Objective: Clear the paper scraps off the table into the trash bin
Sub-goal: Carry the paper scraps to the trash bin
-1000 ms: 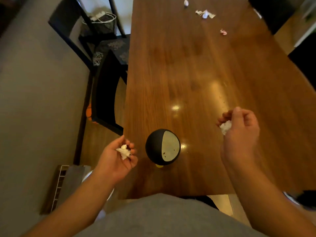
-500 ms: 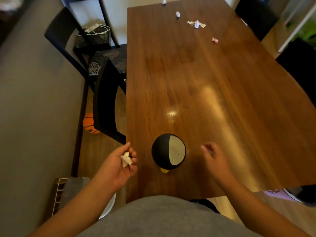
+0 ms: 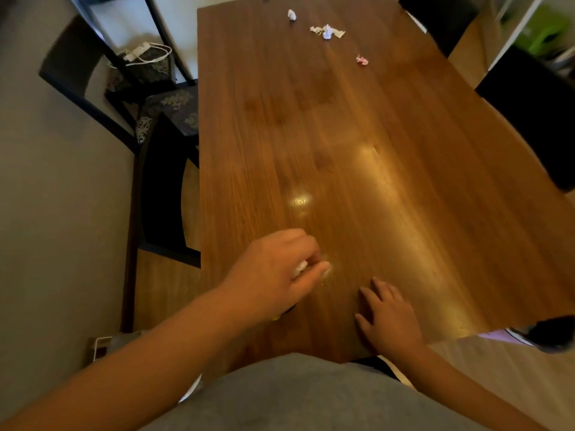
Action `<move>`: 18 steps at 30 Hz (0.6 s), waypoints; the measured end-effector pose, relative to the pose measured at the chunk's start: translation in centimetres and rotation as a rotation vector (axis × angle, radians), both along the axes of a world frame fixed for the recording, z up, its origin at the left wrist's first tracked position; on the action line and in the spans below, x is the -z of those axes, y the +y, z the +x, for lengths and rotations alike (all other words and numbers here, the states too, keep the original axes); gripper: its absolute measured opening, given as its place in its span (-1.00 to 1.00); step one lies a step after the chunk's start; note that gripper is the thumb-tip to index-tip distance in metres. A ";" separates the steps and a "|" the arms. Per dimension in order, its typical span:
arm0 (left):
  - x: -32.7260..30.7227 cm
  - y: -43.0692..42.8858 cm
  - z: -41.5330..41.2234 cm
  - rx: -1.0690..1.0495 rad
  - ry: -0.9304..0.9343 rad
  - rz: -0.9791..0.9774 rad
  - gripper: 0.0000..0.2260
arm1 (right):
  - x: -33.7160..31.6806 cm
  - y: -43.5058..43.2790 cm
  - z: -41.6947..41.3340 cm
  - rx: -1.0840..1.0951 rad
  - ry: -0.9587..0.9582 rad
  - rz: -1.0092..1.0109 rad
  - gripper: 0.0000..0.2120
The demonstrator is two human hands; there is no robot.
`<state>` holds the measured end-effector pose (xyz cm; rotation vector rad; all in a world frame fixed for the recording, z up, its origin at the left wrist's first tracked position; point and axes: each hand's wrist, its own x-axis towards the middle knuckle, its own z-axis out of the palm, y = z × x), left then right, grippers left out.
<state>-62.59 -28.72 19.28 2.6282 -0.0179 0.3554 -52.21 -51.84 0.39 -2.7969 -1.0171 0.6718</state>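
My left hand (image 3: 277,269) hovers over the near part of the wooden table (image 3: 342,135) and pinches a white paper scrap (image 3: 300,266) between thumb and fingers. It covers the small black trash bin (image 3: 287,311); only a dark sliver and a yellow bit show under the wrist. My right hand (image 3: 389,318) rests flat on the table near the front edge, fingers straight, holding nothing. At the far end lie a white scrap (image 3: 291,14), a cluster of white scraps (image 3: 326,31) and a pink scrap (image 3: 362,60).
A dark chair (image 3: 161,197) stands tucked against the table's left edge, with a patterned-cushion chair (image 3: 171,107) behind it. Black chairs (image 3: 529,119) line the right side. A grey wall runs along the left. A white power strip (image 3: 138,51) lies on a far chair.
My left hand has swung right with its scrap to above the bin, hiding it. My right hand, which dropped its scrap earlier, has settled flat on the table.
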 end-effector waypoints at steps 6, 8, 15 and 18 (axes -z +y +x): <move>4.9 2.3 -0.1 0.109 0.573 0.496 -0.42 | 0.3 -1.1 0.5 -0.050 0.011 0.022 -0.41; 5.0 2.5 -0.6 0.075 0.507 0.388 -0.32 | 0.2 -1.3 0.8 -0.057 0.031 0.019 -0.41; 2.6 2.1 -4.3 -0.127 0.224 0.109 -0.51 | -0.5 -1.2 0.4 -0.048 0.055 0.032 -0.43; 3.1 1.3 -8.4 -0.123 0.210 -0.011 -0.69 | -1.3 -0.9 -0.9 0.016 0.081 0.053 -0.49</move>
